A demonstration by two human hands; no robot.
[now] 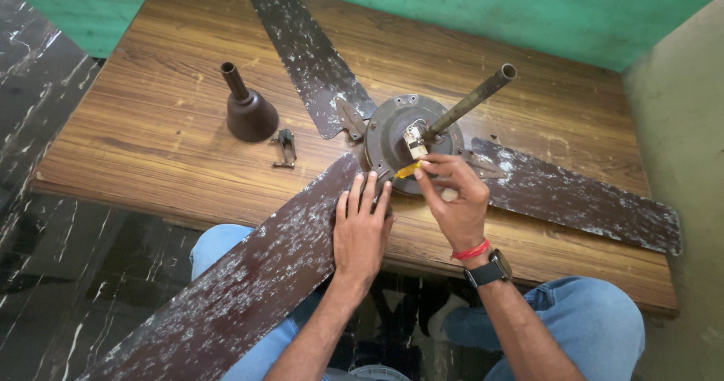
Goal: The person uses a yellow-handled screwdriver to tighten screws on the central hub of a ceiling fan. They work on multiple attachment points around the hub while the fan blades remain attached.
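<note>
The tip of the yellow tool (408, 170) is hidden where it meets the motor (400, 136), so what it bears on cannot be told; only a short yellow length is seen past the fingertips of the right hand (452, 200). The near blade (249, 283) is cut off at the lower left of the frame, and the far blade (305, 49) is clipped at the top edge. The small pale part (414, 139) on the motor, beside the rod (471, 99), is too small to make out. The surface (151, 124) ends just below the hands, and the near blade overhangs that edge above the person's knees; the right blade (581, 200) reaches almost to the right edge of the surface, near the wall. Open wood is left on the left side, where a brown cup (247, 109) stands upright with a small bracket (285, 147) lying just beside it, both well apart from the hands. The motor lies at the middle of the surface, directly ahead of both hands. The right grip is closed, with the fingertips pinched on the yellow tool at the motor's near rim. The left hand (362, 230) is laid flat with fingers spread on the root of the near blade, just beside the motor; nothing is clasped in it.
</note>
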